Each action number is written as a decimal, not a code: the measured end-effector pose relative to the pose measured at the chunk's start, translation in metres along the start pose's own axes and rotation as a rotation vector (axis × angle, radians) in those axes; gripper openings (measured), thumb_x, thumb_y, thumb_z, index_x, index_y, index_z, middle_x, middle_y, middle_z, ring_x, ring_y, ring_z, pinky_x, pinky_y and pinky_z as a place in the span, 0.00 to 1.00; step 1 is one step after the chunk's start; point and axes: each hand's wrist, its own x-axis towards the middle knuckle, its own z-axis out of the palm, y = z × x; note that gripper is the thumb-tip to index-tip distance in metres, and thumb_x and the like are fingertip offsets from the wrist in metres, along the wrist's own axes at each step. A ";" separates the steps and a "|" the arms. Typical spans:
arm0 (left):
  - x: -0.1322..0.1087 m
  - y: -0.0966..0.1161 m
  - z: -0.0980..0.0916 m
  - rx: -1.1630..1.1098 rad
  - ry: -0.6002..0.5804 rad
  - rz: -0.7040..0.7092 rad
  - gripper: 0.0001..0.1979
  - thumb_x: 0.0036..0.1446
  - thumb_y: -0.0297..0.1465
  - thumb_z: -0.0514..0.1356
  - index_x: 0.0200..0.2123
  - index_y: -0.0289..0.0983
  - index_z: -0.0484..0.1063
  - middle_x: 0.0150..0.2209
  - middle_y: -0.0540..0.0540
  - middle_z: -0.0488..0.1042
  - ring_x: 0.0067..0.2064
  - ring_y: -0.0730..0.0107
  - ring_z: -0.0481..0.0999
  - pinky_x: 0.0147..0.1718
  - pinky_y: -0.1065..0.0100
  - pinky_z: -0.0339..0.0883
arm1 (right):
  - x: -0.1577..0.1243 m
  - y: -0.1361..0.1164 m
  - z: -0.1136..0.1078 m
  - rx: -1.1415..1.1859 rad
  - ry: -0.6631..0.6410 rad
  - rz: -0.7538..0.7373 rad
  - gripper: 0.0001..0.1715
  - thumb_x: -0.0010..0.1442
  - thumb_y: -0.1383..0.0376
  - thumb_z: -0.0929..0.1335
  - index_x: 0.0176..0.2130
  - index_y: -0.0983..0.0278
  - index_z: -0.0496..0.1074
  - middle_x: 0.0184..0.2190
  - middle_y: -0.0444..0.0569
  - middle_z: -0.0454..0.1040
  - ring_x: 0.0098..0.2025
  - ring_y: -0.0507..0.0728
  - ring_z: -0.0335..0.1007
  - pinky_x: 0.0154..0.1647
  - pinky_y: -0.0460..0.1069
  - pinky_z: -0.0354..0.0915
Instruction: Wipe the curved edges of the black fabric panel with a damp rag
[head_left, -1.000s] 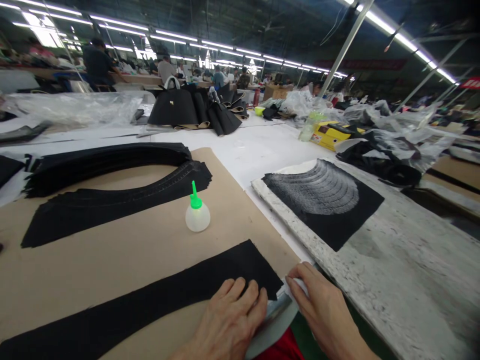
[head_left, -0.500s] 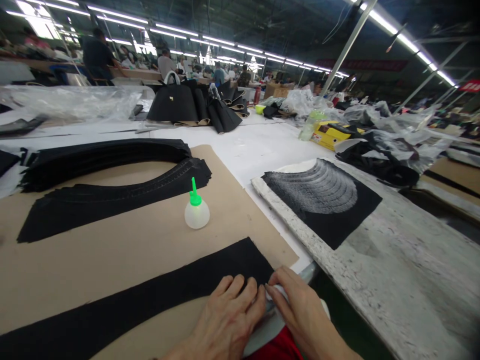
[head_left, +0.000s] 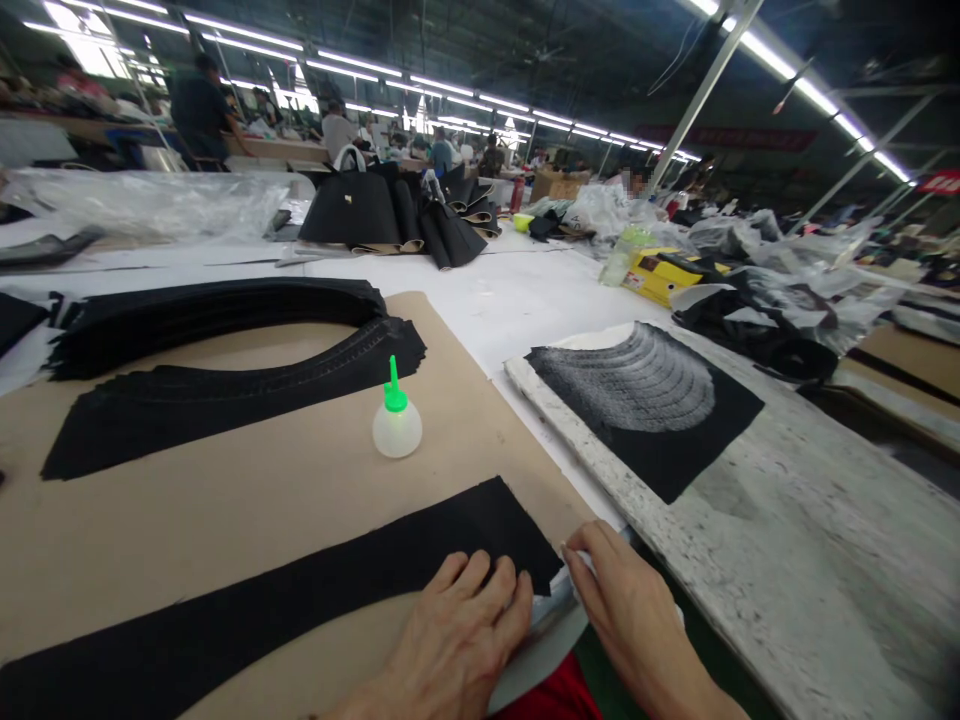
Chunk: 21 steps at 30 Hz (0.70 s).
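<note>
My left hand point(head_left: 471, 625) presses down with slightly bent fingers on a long curved strip of black fabric point(head_left: 315, 585), holding nothing. The strip lies on a tan sheet, and its right end reaches the table edge. Just off that end, my right hand point(head_left: 626, 590) pinches a small white piece point(head_left: 585, 565) that looks like cloth, mostly hidden by the fingers. Beyond the strip stands a round translucent bottle point(head_left: 397, 430) with a green nozzle cap.
A stack of black curved pieces point(head_left: 217, 320) lies at the far left of the tan sheet point(head_left: 300, 500). On a grey board point(head_left: 787, 560) at right rests a black panel point(head_left: 637, 400) with whitish arcs. Black bags point(head_left: 352, 210), plastic wrap point(head_left: 150, 205) and a yellow box point(head_left: 660, 275) stand farther back.
My right hand has moved right, away from my left fingers and off the strip's end, still pinching the white piece. My left hand stays in place.
</note>
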 end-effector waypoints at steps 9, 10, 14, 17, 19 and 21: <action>-0.002 0.002 0.002 0.004 0.061 -0.017 0.20 0.64 0.34 0.53 0.58 0.36 0.64 0.53 0.45 0.71 0.50 0.58 0.65 0.48 0.60 0.57 | 0.002 -0.001 0.006 -0.068 0.042 -0.022 0.10 0.69 0.64 0.57 0.35 0.59 0.62 0.30 0.45 0.68 0.29 0.55 0.71 0.27 0.48 0.64; -0.002 0.002 0.002 0.003 0.059 -0.014 0.20 0.64 0.35 0.53 0.58 0.37 0.64 0.53 0.45 0.71 0.50 0.58 0.65 0.48 0.60 0.57 | 0.001 0.000 0.006 -0.075 0.056 -0.009 0.10 0.69 0.64 0.58 0.35 0.59 0.62 0.30 0.45 0.68 0.29 0.55 0.71 0.26 0.48 0.64; -0.001 0.002 0.001 0.009 0.056 -0.011 0.20 0.63 0.33 0.53 0.58 0.36 0.63 0.54 0.44 0.70 0.50 0.59 0.65 0.49 0.60 0.57 | 0.000 -0.002 0.007 0.021 0.004 -0.105 0.10 0.70 0.64 0.57 0.37 0.59 0.63 0.32 0.45 0.69 0.32 0.54 0.72 0.31 0.47 0.66; -0.001 0.002 0.001 0.005 0.039 -0.008 0.22 0.63 0.33 0.54 0.59 0.35 0.63 0.54 0.43 0.70 0.51 0.58 0.65 0.49 0.59 0.57 | 0.003 -0.001 0.007 -0.036 0.030 -0.079 0.12 0.70 0.63 0.56 0.35 0.59 0.62 0.31 0.45 0.68 0.30 0.55 0.72 0.28 0.48 0.65; -0.001 0.002 0.002 -0.004 0.051 -0.012 0.21 0.63 0.34 0.55 0.58 0.36 0.63 0.53 0.44 0.70 0.50 0.58 0.65 0.48 0.59 0.57 | 0.005 0.001 0.006 -0.079 0.059 -0.024 0.12 0.70 0.62 0.56 0.35 0.59 0.62 0.30 0.45 0.68 0.28 0.55 0.71 0.26 0.48 0.64; -0.001 0.002 0.003 -0.005 0.069 -0.015 0.21 0.63 0.34 0.55 0.58 0.37 0.64 0.53 0.44 0.70 0.50 0.58 0.66 0.48 0.60 0.57 | 0.005 -0.001 0.007 -0.062 0.078 -0.033 0.12 0.70 0.62 0.56 0.36 0.59 0.63 0.30 0.45 0.68 0.29 0.55 0.71 0.27 0.48 0.65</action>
